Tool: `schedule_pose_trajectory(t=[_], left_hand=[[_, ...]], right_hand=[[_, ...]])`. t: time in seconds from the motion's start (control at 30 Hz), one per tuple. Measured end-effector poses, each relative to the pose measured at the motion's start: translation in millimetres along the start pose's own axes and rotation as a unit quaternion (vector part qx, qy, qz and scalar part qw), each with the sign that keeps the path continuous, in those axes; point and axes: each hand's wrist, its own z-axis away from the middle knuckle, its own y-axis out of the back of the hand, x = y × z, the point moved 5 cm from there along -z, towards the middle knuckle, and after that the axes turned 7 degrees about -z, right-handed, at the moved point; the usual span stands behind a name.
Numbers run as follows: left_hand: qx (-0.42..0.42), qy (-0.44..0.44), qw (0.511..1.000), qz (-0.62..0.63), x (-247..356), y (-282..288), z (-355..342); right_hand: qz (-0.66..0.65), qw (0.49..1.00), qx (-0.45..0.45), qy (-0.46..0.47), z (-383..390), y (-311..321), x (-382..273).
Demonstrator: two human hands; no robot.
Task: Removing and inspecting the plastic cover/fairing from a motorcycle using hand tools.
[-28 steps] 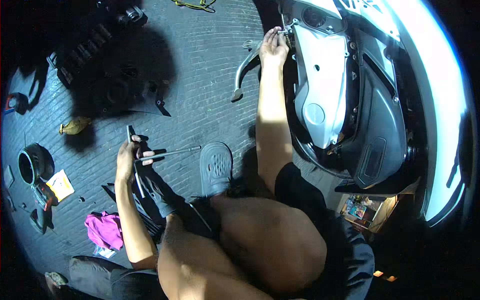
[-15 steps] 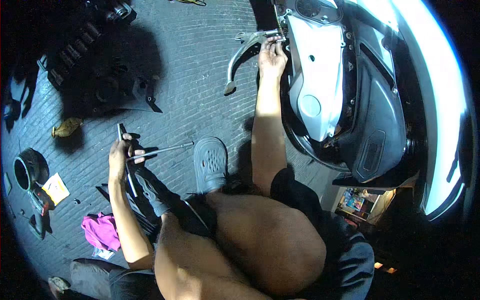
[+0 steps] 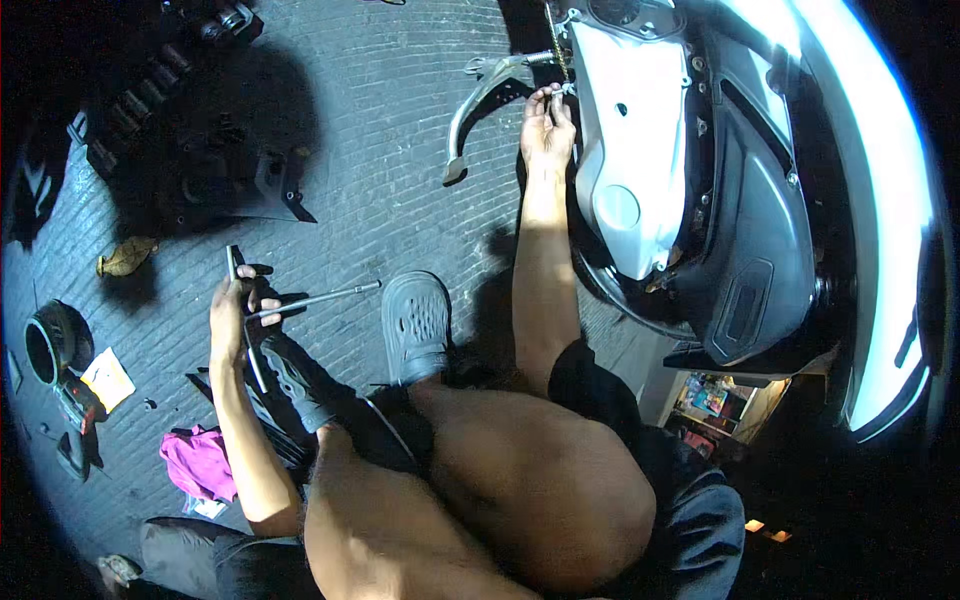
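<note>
My left hand (image 3: 232,312) is closed round a long metal T-handle wrench (image 3: 325,297), gripping it where the shaft meets the crossbar. The shaft points right, towards the grey clog (image 3: 415,325) on my foot. Farther off to the right, my right hand (image 3: 548,135) is palm up with its fingertips pinched together. They are at the left edge of a silver engine cover (image 3: 622,160) on a scooter, beside a small shiny metal bit (image 3: 568,89). Whether the fingers hold that bit or something else is too small to tell. The curved metal stand (image 3: 470,120) sticks out left of that hand.
Dark plastic panels (image 3: 235,185) lie at the far left in shadow. Nearer are a brownish-yellow object (image 3: 127,257), a black ring-shaped part (image 3: 47,345), a pale paper packet (image 3: 107,380) and a purple cloth (image 3: 198,463). A white body panel (image 3: 890,220) curves along the right side.
My right hand has drawn slightly nearer to me along the cover's edge, fingertips still pinched. My left hand keeps its grip on the T-handle wrench. The whole view has shifted slightly.
</note>
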Motion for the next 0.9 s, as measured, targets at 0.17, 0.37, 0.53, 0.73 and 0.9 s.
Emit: schedule_pose_trajectory(t=[0.17, 0.37, 0.53, 0.73, 0.9], left_hand=[[-0.002, 0.0, 1.0, -0.002, 3, -6, -1], [-0.026, -0.012, 0.999, 0.015, 1, -3, -3], [-0.021, -0.012, 1.0, 0.003, -2, -1, -5], [-0.029, -0.012, 0.999, 0.018, -4, -2, -6], [-0.033, -0.027, 0.999, 0.028, -6, 1, -7]], right_hand=[[0.029, 0.996, -0.075, -0.027, -12, -1, -15], [0.107, 0.989, -0.099, -0.03, -10, 0, -13], [0.12, 0.987, -0.106, -0.026, -1, -3, -13], [0.137, 0.985, -0.102, -0.01, -1, -5, -17], [0.122, 0.99, -0.074, -0.01, 5, -9, -12]])
